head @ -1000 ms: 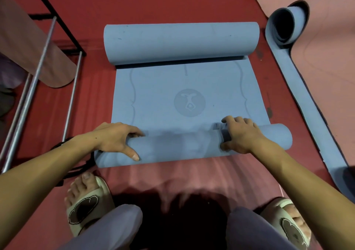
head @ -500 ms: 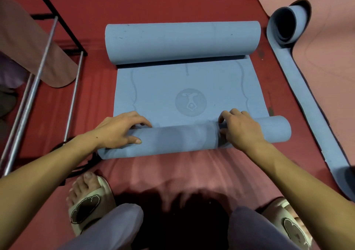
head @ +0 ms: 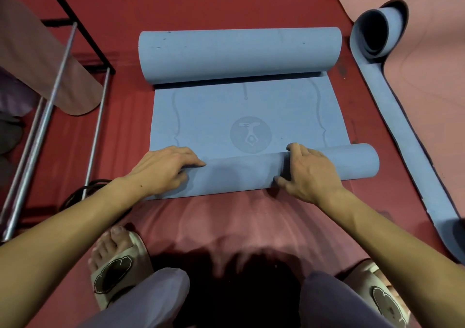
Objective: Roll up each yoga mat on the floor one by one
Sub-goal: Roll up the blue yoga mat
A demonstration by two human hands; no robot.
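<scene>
A: Nearest to the camera, what does the person have under the hands?

B: The near roll [head: 241, 176] of the blue mat [head: 251, 111]. It lies just in front of the knees, and its long axis goes from left to right across the view.

A: And the hands?

B: The left hand [head: 163, 169] lies over the left part of the roll with curled fingers that grip it. The right hand [head: 309, 174] grasps it right of the middle, fingers over the top and thumb at the near side. The right end of the roll sticks out further than the left.

A: So which way must it go?

B: Away from the person, I think. The flat part with the round emblem [head: 250, 134] lies just beyond the hands, and behind it is the far roll [head: 239, 53], parallel to the near one. Both hands are equally near, so both should push forward together.

A: Anything else?

B: At the right, another blue mat [head: 392, 116] lies partly unrolled on the red floor [head: 226, 0], not yet done.
</scene>
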